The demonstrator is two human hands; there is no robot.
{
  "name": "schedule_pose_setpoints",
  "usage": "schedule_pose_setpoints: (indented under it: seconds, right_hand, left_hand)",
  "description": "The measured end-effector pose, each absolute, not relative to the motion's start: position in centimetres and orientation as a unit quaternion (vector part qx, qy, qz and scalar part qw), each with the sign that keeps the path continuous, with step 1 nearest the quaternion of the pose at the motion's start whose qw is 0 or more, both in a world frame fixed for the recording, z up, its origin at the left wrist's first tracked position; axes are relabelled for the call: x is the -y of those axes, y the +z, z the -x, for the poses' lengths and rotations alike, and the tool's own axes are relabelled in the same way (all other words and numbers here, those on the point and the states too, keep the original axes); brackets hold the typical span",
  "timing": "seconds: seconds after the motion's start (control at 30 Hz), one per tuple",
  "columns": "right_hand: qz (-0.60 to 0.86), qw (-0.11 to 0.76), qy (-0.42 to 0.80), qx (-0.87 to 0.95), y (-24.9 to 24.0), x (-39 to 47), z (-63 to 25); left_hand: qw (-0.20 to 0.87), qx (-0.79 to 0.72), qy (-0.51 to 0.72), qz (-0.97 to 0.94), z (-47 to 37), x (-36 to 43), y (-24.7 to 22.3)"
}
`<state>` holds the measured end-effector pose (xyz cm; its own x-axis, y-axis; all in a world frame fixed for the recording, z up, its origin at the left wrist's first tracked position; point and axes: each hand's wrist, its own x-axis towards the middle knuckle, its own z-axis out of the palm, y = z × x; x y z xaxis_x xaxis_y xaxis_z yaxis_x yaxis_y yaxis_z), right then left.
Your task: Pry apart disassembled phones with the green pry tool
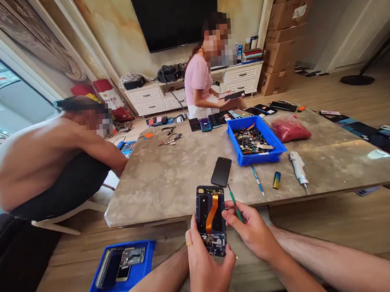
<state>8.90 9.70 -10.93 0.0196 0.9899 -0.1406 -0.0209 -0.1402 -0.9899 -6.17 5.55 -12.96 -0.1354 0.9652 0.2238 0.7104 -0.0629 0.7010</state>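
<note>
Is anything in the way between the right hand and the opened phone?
Nothing visible is. The right fingers, holding a green tool, are right at the side of the phone. The left fingers hold its lower part, leaving the upper part uncovered.

Daylight enters through the window (pixel 2 95) at left; a soft sheen lies on the tabletop (pixel 333 163); the far right corner is dim; wide-angle stretch tilts the television (pixel 175 16) and cardboard boxes (pixel 277 55); co-workers' faces (pixel 219 37) are pixelated.
</note>
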Motion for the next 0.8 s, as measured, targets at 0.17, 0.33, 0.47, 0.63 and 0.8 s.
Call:
schedule_pose_setpoints:
  seconds: [0.17, 0.33, 0.47, 0.63, 0.8]
  right_hand:
    - [0.518, 0.513, 0.532, 0.43, -9.2, -6.6, -10.3]
    - [0.519, 0.535, 0.522, 0.413, -8.3, -4.8, -12.5]
    - [0.516, 0.547, 0.521, 0.404, -7.7, -4.2, -13.0]
    - [0.511, 0.564, 0.531, 0.372, -7.9, -4.0, -12.9]
    - [0.524, 0.588, 0.527, 0.32, -8.1, -3.3, -13.1]
  left_hand:
    - [0.14, -0.605, 0.365, -0.694, 5.9, -2.0, -12.1]
    - [0.126, -0.569, 0.359, -0.729, 6.0, -0.1, -10.9]
    - [0.103, -0.567, 0.359, -0.734, 5.7, 0.6, -10.2]
    - [0.099, -0.564, 0.352, -0.741, 5.4, 0.9, -9.7]
    - [0.082, -0.594, 0.37, -0.709, 5.9, 0.3, -8.4]
